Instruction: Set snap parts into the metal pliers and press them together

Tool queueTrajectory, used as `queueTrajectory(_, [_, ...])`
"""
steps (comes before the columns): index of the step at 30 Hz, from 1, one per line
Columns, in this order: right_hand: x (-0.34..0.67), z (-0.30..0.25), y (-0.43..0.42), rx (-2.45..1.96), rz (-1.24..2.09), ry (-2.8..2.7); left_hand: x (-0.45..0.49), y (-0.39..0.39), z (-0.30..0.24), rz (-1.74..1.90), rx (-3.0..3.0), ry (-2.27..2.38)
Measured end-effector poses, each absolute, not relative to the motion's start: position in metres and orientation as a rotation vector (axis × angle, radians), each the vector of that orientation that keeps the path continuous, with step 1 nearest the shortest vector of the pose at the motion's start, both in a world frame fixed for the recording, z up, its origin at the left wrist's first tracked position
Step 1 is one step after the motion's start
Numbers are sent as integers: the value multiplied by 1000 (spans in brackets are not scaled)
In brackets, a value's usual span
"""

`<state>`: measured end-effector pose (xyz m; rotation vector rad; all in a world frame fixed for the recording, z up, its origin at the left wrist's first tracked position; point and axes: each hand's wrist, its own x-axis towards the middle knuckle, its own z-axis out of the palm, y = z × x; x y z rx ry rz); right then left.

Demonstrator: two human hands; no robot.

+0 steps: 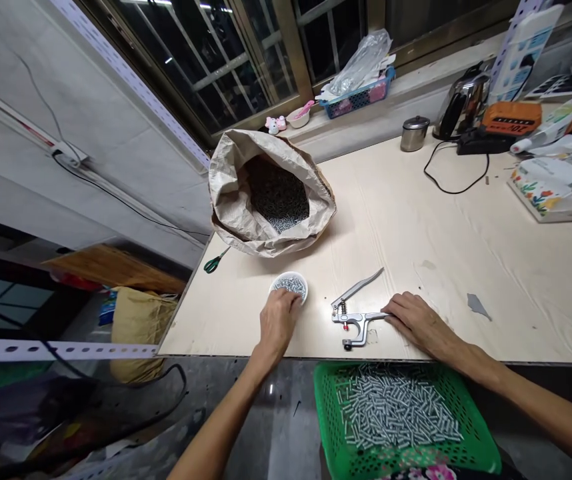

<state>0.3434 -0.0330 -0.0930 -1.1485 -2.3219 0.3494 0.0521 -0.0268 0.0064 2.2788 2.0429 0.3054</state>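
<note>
My left hand (277, 323) is at a small white bowl (307, 288) of small shiny metal pieces (289, 283). Its fingers are bent together over the near rim, and their tips are hidden. Silver hand-press pliers (355, 316) lie on the table with their two handles spread apart. Over the end of their lower handle, the fingers of my right hand (413, 320) are closed; the thumb is out of sight. Below the table edge stands a green plastic basket (323, 407) with many short metal tubes (401, 407).
A large paper sack (226, 200) of metal pieces stands open behind the bowl, with green-handled scissors (213, 265) beside it. Toward the back right are a lidded metal cup (415, 133), a kettle (459, 103), a black cable and a tissue pack (556, 190). A grey scrap (478, 306) lies at right.
</note>
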Motion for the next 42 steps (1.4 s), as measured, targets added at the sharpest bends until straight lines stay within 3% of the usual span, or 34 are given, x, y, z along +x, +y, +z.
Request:
queueTrajectory(15, [342,-95,-33,-1144,344,-2304,37,24,-1,-329,2677,1714])
queueTrajectory(20, [342,-92,-33,-1146,319,-2310,36,22,8,-20,2592,1769])
queueTrajectory(25, [341,-88,-33,-1131,267,-2353,58,-13,14,516,1939,1801])
queueTrajectory(32, [340,-78,-36,-1145,19,-2430,95,-56,-19,499,1391,1670])
queueTrajectory(42, [340,-80,-36,-1155,35,-2423,96,-57,-45,440,1450,1696])
